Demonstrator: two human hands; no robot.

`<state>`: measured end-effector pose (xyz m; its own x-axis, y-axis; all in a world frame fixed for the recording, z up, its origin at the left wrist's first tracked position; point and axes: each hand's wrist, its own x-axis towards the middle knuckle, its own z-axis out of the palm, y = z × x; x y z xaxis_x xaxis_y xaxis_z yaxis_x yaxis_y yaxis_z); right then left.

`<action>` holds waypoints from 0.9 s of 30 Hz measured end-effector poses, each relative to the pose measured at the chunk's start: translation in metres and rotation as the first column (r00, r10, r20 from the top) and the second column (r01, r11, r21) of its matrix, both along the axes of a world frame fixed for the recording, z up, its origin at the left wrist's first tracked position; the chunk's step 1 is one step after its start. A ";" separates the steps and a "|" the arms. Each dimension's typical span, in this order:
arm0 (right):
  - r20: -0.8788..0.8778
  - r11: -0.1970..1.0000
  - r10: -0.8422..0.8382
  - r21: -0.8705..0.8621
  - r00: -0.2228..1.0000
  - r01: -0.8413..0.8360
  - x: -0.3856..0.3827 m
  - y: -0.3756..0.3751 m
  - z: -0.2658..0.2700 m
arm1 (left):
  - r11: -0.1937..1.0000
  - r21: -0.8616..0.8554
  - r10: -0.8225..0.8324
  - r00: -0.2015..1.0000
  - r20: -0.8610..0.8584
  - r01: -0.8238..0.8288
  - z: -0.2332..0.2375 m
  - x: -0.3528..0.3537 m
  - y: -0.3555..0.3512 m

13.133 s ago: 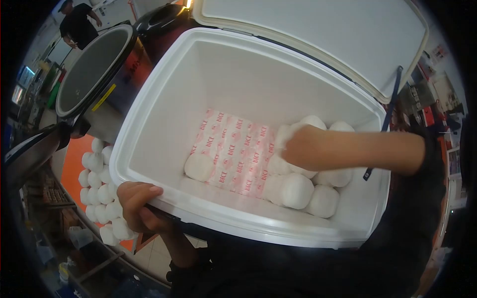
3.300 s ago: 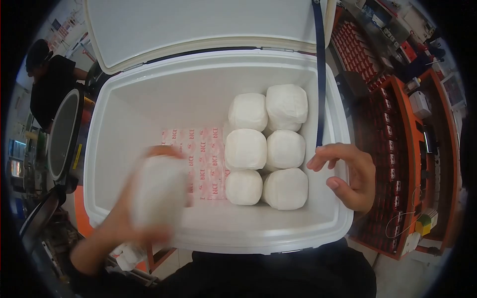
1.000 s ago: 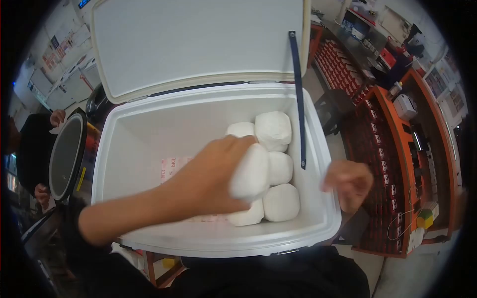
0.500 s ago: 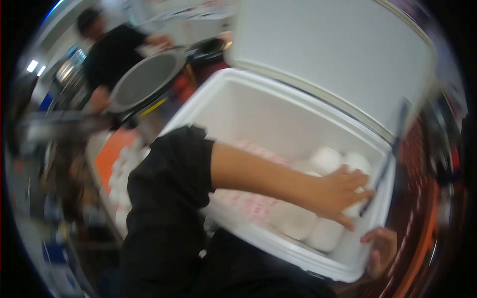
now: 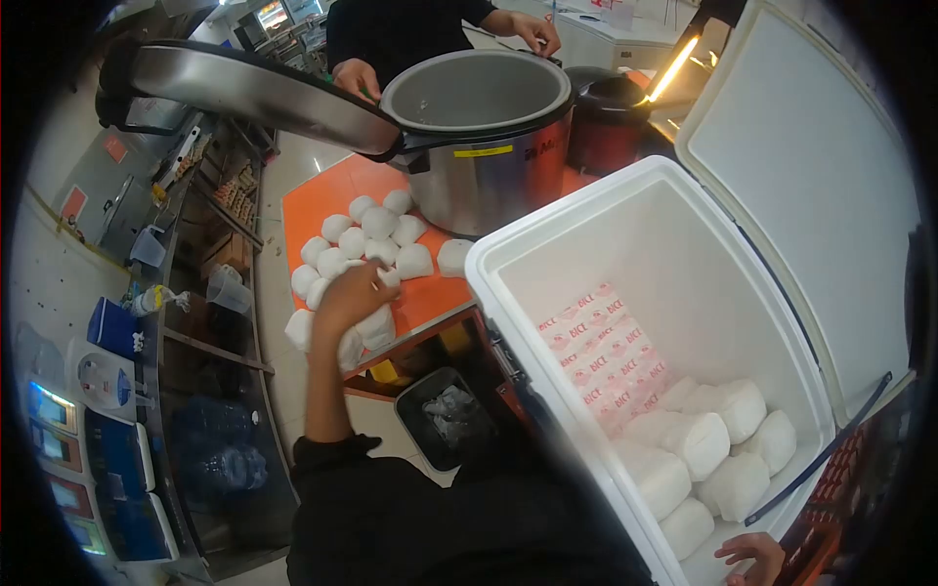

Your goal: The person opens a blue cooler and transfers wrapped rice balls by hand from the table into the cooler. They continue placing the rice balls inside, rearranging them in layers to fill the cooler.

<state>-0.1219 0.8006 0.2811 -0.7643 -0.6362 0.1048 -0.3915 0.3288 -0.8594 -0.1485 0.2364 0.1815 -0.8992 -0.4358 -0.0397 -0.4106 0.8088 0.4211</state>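
Note:
My left hand (image 5: 352, 298) is at a cluster of white rounded bundles (image 5: 379, 222) on an orange tabletop (image 5: 430, 298), its fingers curled on one of them. Part of that bundle is hidden by the hand. At the lower right, my right hand (image 5: 754, 557) shows only partly, fingers apart and holding nothing, by the near right end of an open white cooler (image 5: 625, 190). Inside the cooler, several more white bundles (image 5: 696, 444) are heaped beside red-printed white paper (image 5: 601, 356).
Behind the tabletop, a person's hands (image 5: 535, 32) are at a large open steel pot (image 5: 489, 176) with a raised lid (image 5: 254, 98). A dark bin (image 5: 445, 410) stands below the table. The cooler lid (image 5: 811, 186) is raised at right; metal shelving (image 5: 220, 366) is at left.
My left hand has left the cooler's inside and moved left to the bundles on the tabletop. My right hand remains by the cooler. The view has shifted, showing more of the table and pot.

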 end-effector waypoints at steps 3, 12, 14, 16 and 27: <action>0.011 1.000 0.012 -0.029 1.000 -0.012 -0.001 0.003 -0.001 | 0.890 -0.429 0.313 0.892 0.325 -0.156 -0.106 -0.011 -0.036; -0.073 0.950 -0.311 -0.056 0.948 0.307 0.014 0.009 -0.029 | 0.974 -0.228 0.021 0.997 0.075 -0.004 -0.198 0.021 -0.101; -0.082 0.966 -0.256 -0.051 0.963 0.252 0.006 0.009 -0.021 | 0.981 -0.136 0.145 0.989 0.024 -0.140 -0.187 0.025 -0.094; -0.041 0.986 -0.165 0.029 0.985 0.167 -0.002 0.011 -0.011 | 0.981 -0.173 0.104 0.993 0.060 -0.092 -0.152 0.040 -0.101; -0.222 0.895 -0.367 -0.349 0.903 0.278 0.007 0.020 -0.018 | 0.467 0.833 -0.112 0.955 -0.275 0.295 0.121 -0.008 0.184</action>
<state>-0.1146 0.8211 0.2635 -0.8330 -0.2622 0.4872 -0.5432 0.2205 -0.8101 -0.1564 0.4205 0.3025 -0.9885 -0.0682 -0.1351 -0.1389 0.0548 0.9888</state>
